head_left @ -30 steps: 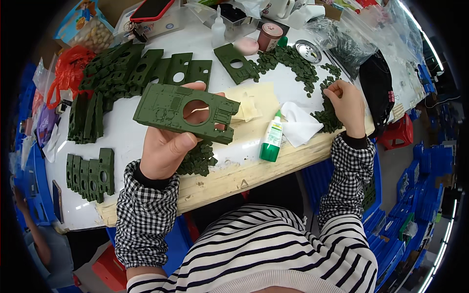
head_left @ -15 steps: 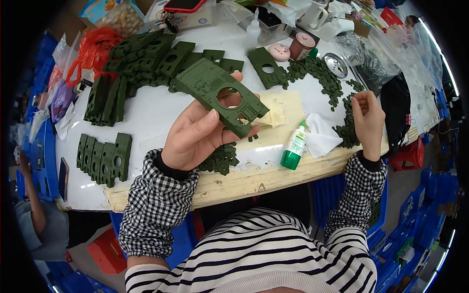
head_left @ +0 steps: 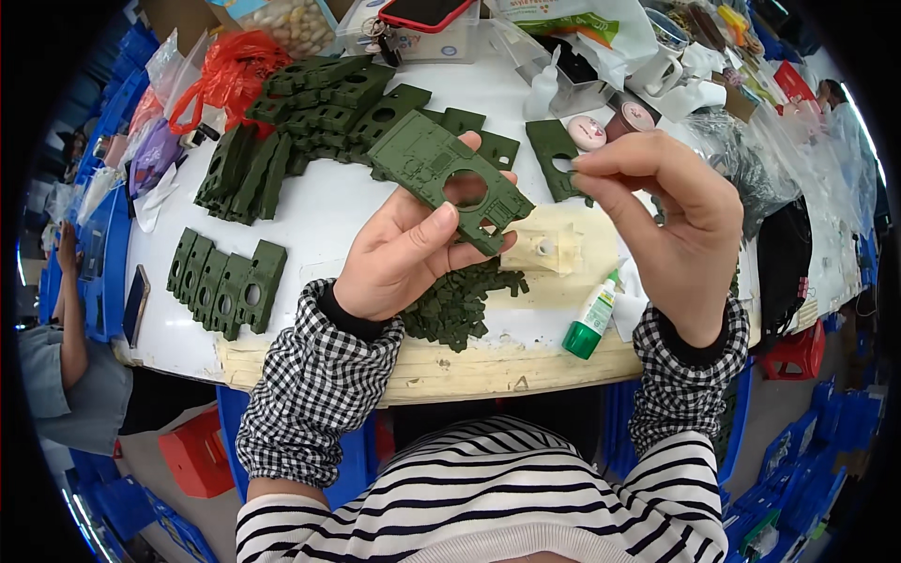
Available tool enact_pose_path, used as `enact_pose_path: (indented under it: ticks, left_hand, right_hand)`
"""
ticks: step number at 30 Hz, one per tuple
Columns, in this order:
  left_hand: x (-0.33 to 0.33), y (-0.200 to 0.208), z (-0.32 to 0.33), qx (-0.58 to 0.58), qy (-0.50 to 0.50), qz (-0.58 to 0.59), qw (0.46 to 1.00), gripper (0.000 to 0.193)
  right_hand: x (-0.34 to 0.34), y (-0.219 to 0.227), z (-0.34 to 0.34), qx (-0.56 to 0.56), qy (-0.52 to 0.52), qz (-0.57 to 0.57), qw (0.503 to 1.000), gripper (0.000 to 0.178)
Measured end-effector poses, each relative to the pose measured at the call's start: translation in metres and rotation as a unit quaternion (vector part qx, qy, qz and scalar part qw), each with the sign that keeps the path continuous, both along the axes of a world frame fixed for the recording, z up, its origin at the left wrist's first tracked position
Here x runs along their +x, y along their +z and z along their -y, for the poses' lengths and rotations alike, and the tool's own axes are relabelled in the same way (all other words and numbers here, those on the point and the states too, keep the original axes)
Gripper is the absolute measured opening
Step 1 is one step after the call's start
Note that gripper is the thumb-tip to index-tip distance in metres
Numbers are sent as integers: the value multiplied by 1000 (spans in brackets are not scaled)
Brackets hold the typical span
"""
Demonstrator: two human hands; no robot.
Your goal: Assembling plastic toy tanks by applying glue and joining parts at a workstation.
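My left hand (head_left: 394,253) holds a dark green plastic model hull plate (head_left: 420,159), tilted, with a large round hole and moulded surface detail. The thumb lies on its near edge, the fingers underneath. My right hand (head_left: 690,225) is raised to the right of the plate, thumb and forefinger pinched; whatever is between the tips is too small to make out. Under the left hand lies a heap of small green parts (head_left: 452,314). A green-and-white glue bottle (head_left: 591,319) lies below the right hand, beside a masking-taped patch (head_left: 535,249) on a yellowish sheet.
At left stand rows of similar green hull pieces (head_left: 225,291) and a larger stack (head_left: 324,103). Another green plate (head_left: 549,155) lies behind the right hand. A red plastic bag (head_left: 239,75), a white squeeze bottle (head_left: 544,89), a pink-lidded jar (head_left: 633,117) and clear bags (head_left: 732,150) crowd the back.
My right hand has come up and left from the small green parts at the right, toward the plate, with fingertips still pinched. The left hand keeps its hold. The view has shifted slightly.
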State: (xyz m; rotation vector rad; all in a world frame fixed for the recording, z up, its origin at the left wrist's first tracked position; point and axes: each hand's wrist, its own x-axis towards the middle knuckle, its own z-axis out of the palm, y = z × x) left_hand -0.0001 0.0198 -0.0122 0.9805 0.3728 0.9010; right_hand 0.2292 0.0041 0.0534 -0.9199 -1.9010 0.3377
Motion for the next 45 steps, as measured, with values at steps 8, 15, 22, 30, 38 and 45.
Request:
enact_pose_path:
  ticks: [8, 15, 22, 30, 38, 45]
  left_hand:
    - [3, 3, 5, 13, 39, -9, 999, 63]
    - [5, 2, 6, 33, 46, -30, 998, 64]
    - [5, 4, 6, 32, 57, -34, 997, 64]
    - [5, 4, 9, 17, 61, -28, 998, 64]
    - [6, 4, 10, 22, 66, -35, 997, 65]
    - [6, 3, 9, 29, 69, -43, 996, 65]
  right_hand:
    - [-16, -26, 4, -237, 64, -154, 957, 10]
    - [-12, -30, 1, -278, 110, -161, 940, 7]
    - [-18, -36, 0, -209, 71, -81, 972, 6]
    - [-28, -53, -3, -183, 65, -130, 972, 10]
    - [-28, -53, -2, -176, 59, -123, 975, 10]
    - [-29, -51, -2, -155, 48, -107, 981, 10]
